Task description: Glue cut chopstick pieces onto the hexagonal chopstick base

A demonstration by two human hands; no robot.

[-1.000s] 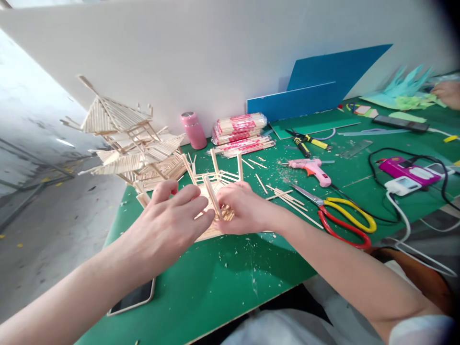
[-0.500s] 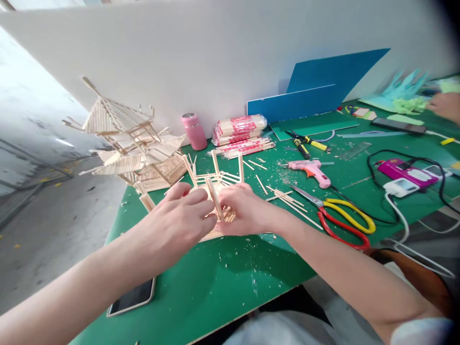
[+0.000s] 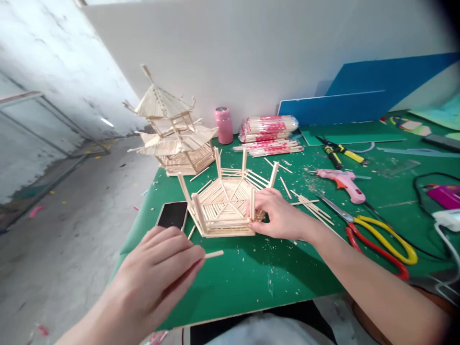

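Observation:
A polygonal frame of wooden sticks (image 3: 223,211), with upright posts at its corners and a webbed floor, sits on the green table. At its near right corner, my right hand (image 3: 285,215) is closed around a post and the edge of the base. My left hand (image 3: 161,268), in front of the frame and apart from it, pinches a short wooden stick (image 3: 215,254) whose tip sticks out to the right. Part of that stick is hidden by the fingers. Behind stands a tiered stick pavilion (image 3: 176,129) with a pointed roof.
A phone (image 3: 172,215) lies left of the frame. To the right are loose sticks (image 3: 314,208), scissors (image 3: 381,239), a pink glue gun (image 3: 343,182) and pliers (image 3: 341,151). A pink flask (image 3: 224,125) and bagged sticks (image 3: 269,129) stand at the back.
My left hand has come away from the frame toward me, now with a short stick showing in it. My right hand stays on the frame. The view has swung left.

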